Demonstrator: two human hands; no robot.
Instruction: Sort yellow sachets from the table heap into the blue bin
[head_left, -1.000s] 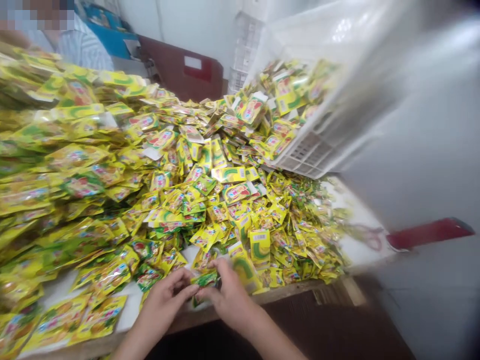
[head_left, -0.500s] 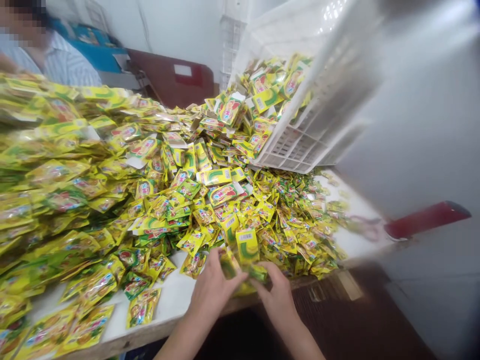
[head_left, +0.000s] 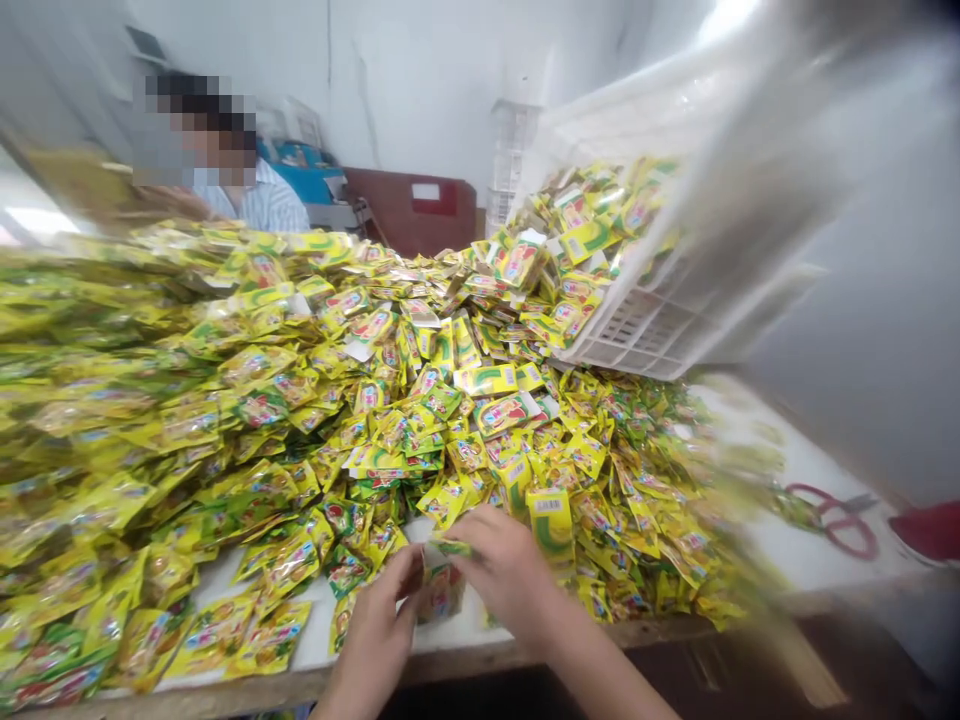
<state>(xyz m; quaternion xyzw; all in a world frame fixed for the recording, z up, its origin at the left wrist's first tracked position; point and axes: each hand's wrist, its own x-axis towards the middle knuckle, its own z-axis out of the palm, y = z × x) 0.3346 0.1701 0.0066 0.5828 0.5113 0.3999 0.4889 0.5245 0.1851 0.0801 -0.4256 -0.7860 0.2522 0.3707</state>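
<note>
Near the front edge of the table, my left hand [head_left: 384, 612] is closed on the side of a small printed carton [head_left: 441, 592], which is partly hidden and blurred. My right hand [head_left: 504, 568] reaches over the carton's top, its fingers pinching a small yellow-green packet [head_left: 454, 547] at the upper end. Whether the packet is partly inside the carton I cannot make out. Just beyond my right hand, a yellow carton with a barcode [head_left: 551, 520] lies on a heap of small yellow sachets [head_left: 630, 500]. More flat cartons [head_left: 506, 412] lie further up the heap.
A tilted white plastic crate [head_left: 637, 335] spills cartons at the back right. Red-handled scissors [head_left: 844, 525] and a red object [head_left: 926, 535] lie on the right side. Larger yellow packets [head_left: 270, 635] cover the left. A person in a striped shirt [head_left: 274, 200] sits across the table.
The view has swung left and up, bringing the other person and scissors into clearer sight. My right hand has moved over the carton, close against my left.
</note>
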